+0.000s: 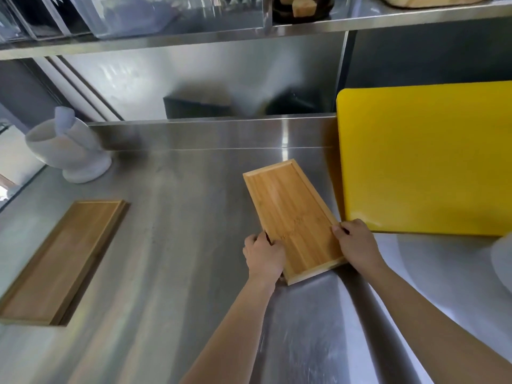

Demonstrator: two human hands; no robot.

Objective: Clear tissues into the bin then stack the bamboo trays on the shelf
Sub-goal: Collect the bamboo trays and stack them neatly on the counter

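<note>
A bamboo tray (pixel 291 214) lies at an angle on the steel counter (pixel 171 245), a little right of centre. My left hand (pixel 264 257) grips its left long edge near the close corner, and my right hand (pixel 357 243) grips the opposite edge. Another bamboo tray (pixel 61 259) lies flat at the left of the counter, and it looks like two stacked. A steel shelf (pixel 249 31) runs overhead along the back. No tissues or bin are in sight.
A yellow cutting board (pixel 426 159) leans at the right, close beside the held tray. A white ceramic holder (pixel 69 148) stands back left. Clear containers (pixel 171 15) and a dark plate with food (pixel 302 6) occupy the overhead shelf. A pale rounded object (pixel 502 261) shows at the right edge.
</note>
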